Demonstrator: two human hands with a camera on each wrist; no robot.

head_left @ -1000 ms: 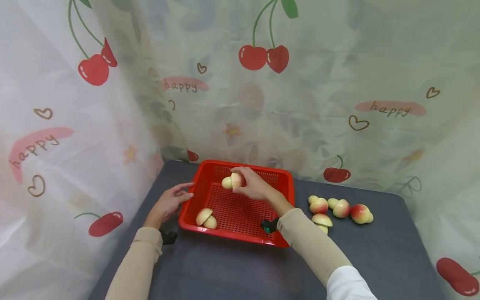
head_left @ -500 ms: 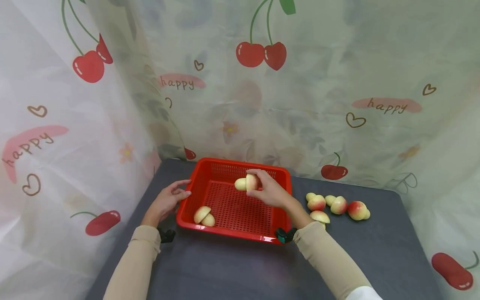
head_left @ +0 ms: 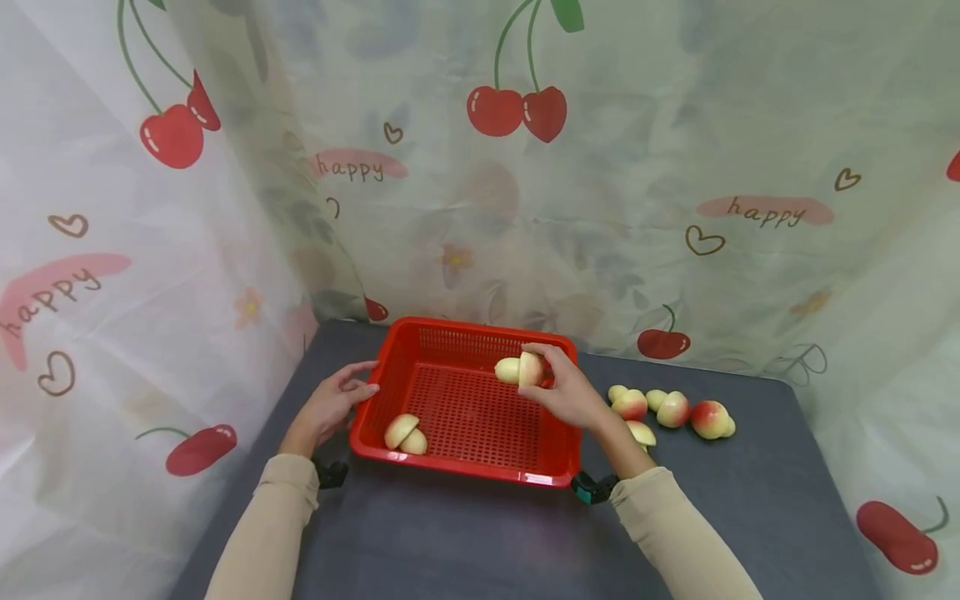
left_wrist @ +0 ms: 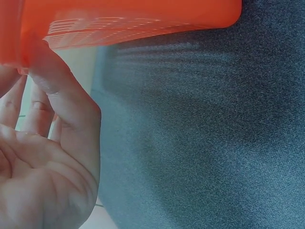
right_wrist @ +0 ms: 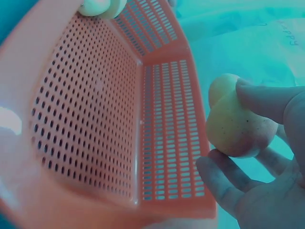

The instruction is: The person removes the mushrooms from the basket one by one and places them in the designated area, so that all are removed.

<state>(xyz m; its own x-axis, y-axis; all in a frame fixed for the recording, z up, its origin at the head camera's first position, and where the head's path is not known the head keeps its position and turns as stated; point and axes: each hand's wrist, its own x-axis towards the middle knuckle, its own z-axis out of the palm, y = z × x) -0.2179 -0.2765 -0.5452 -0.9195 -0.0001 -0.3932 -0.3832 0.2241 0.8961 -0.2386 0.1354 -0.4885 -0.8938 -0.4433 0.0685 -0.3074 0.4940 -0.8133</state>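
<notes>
My right hand (head_left: 567,390) pinches a toy mushroom (head_left: 509,370) between thumb and fingers, over the right part of the red basket (head_left: 463,477). The mushroom has a pale stem and a rounded cap with a reddish blush; the right wrist view shows its cap (right_wrist: 233,129) beside the basket's slotted wall (right_wrist: 169,129). On the basket's left side, my left hand (head_left: 330,407) holds the rim, with the thumb (left_wrist: 62,78) against it in the left wrist view. Another toy mushroom (head_left: 405,434) lies in the basket's near left corner.
Right of the basket, several more toy mushrooms lie on the dark grey table (head_left: 465,542): one (head_left: 628,403), another (head_left: 672,408), a redder one (head_left: 712,419); one (head_left: 641,434) is partly behind my right forearm. A cherry-printed curtain (head_left: 450,208) hangs behind the table.
My right hand has moved rightward across the basket with the toy mushroom in its fingers. The left hand stays at the rim. The head view has shifted slightly.
</notes>
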